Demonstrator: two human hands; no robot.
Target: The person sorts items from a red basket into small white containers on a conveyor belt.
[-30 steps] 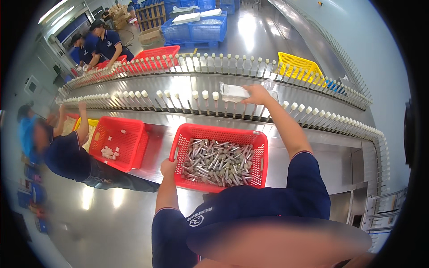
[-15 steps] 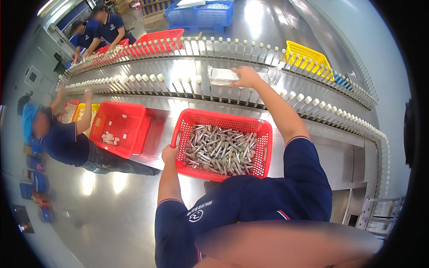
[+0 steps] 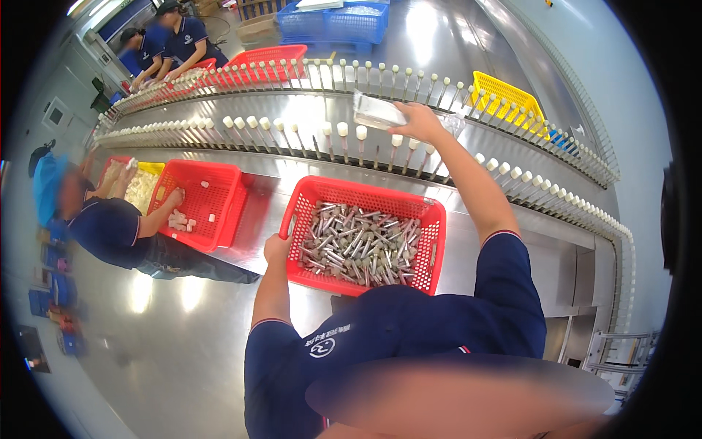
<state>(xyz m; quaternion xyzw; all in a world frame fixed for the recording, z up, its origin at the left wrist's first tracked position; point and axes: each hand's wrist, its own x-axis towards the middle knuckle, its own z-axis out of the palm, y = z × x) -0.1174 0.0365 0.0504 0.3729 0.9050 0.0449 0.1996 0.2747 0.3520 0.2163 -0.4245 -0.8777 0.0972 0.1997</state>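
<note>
My left hand (image 3: 276, 249) is closed on the left rim of a red perforated basket (image 3: 365, 192). Inside lies a heap of short silver pieces with greyish tufted ends, like small brushes (image 3: 358, 241). Beyond the basket, my right hand (image 3: 418, 121) reaches over the near conveyor row and grips a whitish, partly clear rectangular block (image 3: 376, 112). The block sits slightly tilted above upright pegs with white caps (image 3: 361, 133). Some pegs to the left of my right hand stand without caps. My right forearm covers part of that row.
A second peg row (image 3: 395, 70) curves behind the first. At left, a co-worker (image 3: 106, 227) reaches into another red basket (image 3: 232, 192) of white pieces. Beyond stand a yellow basket (image 3: 508, 95), blue crates (image 3: 336, 23) and two more people (image 3: 183, 44).
My right hand and the block have shifted slightly right, and the block now tilts more. Pegs in the near row stand differently. The co-worker's hand has come down into the left red basket.
</note>
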